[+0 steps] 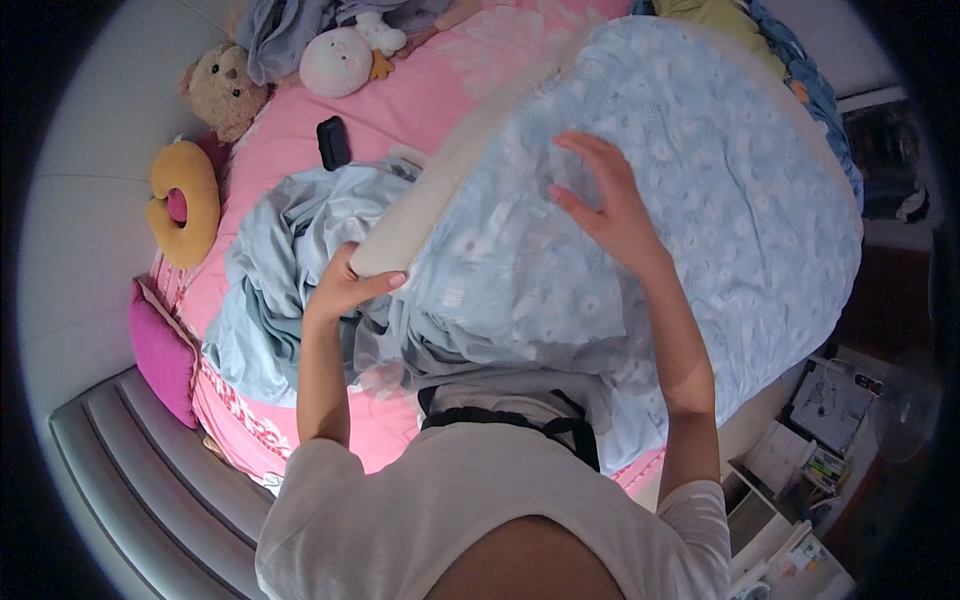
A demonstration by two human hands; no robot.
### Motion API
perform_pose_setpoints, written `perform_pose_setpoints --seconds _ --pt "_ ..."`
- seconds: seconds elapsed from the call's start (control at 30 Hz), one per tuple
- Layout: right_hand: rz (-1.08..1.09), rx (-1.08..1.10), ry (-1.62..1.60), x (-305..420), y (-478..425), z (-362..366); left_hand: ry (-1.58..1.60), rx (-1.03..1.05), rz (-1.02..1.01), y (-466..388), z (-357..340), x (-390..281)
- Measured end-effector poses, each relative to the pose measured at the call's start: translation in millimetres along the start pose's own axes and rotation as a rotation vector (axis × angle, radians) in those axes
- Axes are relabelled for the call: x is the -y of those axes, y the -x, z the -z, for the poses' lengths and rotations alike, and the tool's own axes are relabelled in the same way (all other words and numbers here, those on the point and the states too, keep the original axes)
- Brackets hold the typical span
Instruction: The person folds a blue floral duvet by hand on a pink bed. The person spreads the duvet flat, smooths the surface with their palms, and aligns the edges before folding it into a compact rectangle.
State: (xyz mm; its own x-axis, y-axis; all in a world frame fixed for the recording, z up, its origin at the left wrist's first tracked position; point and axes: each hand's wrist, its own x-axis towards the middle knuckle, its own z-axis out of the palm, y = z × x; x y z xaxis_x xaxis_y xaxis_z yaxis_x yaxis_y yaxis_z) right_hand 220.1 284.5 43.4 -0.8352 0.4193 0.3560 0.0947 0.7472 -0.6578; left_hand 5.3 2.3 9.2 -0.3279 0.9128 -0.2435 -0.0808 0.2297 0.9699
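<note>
A light blue patterned quilt with a cream border spreads across the bed before me. My left hand grips the near corner of that border, thumb on top. Over the middle of the quilt, my right hand holds nothing, its thumb and fingers apart; whether it touches the cloth I cannot tell. A pale blue satiny cover lies bunched beside my left hand. Grey sheer fabric gathers between my arms, partly under the quilt.
A black case rests on the pink bedsheet. Along the left side are a teddy bear, a white plush toy, a yellow neck pillow and a magenta cushion. A low shelf unit stands at lower right.
</note>
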Motion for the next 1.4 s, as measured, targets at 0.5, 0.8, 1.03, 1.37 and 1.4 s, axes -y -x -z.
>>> perform_pose_setpoints --seconds 0.5,0.8,1.03,1.37,1.4 --pt "-0.328 -0.092 0.227 -175 -133 31 -0.059 0.001 0.089 -111 -16 -46" --pt "-0.152 -0.025 1.046 -268 -232 63 0.606 0.366 0.455 -325 -43 8" --pt "-0.574 0.288 1.084 -304 -252 100 0.702 0.211 0.745 -398 -89 18" --pt "-0.555 0.443 0.942 -319 -270 105 0.375 0.295 0.431 -421 -89 46" --pt "-0.508 0.327 0.918 -325 -264 108 0.36 0.209 0.297 -419 -83 31"
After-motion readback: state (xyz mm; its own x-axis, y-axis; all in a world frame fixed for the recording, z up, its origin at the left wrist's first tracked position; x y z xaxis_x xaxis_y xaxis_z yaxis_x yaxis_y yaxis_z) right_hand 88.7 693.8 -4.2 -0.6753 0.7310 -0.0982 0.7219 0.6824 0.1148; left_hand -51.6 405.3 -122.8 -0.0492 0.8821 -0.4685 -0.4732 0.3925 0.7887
